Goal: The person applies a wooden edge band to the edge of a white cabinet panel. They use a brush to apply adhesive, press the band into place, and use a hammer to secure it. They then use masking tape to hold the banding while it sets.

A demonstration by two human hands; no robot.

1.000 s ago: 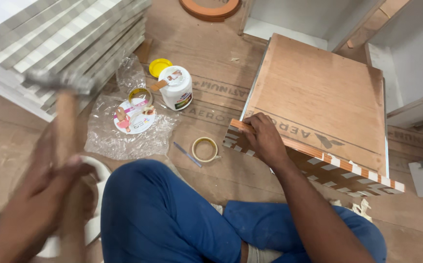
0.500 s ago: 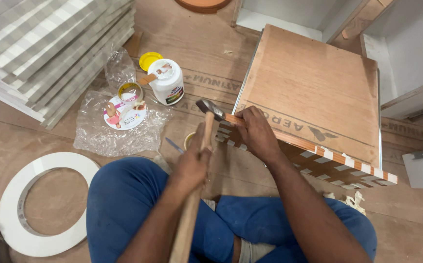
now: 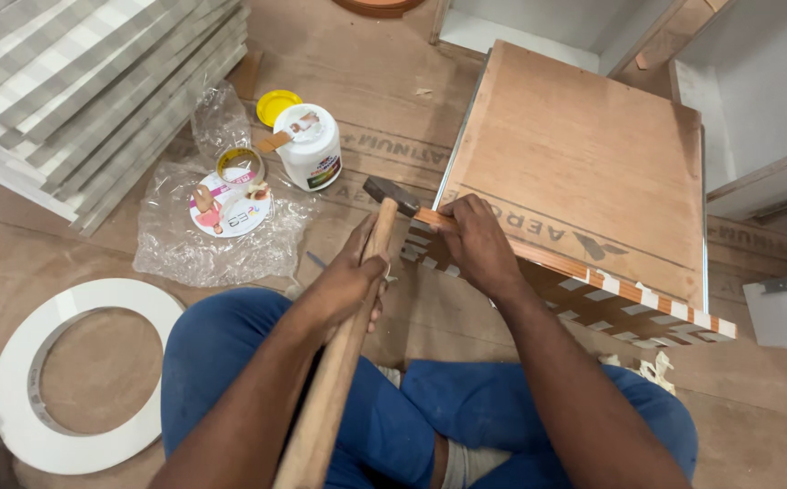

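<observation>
Glue tub [image 3: 310, 145] and white ring [image 3: 76, 376] lie off to the left on the floor. Left hand [image 3: 350, 282] is clamped round a hammer [image 3: 357, 299], head at the panel [image 3: 584, 172] edge, where right-hand [image 3: 475, 243] fingers pinch together, seemingly on something too small to see. Nailing looks underway; the next blow needs a short, square strike clear of those fingertips.

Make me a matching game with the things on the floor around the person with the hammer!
Things:
1. wooden-handled hammer
2. flat white ring
3. round yellow lid
4. white plastic glue jar

Places:
A. beside the jar, further from the person
B. held in the left hand
C. open, next to the crinkly plastic bag
D. on the floor by the person's left knee

Pairs: 1-B, 2-D, 3-A, 4-C
</observation>
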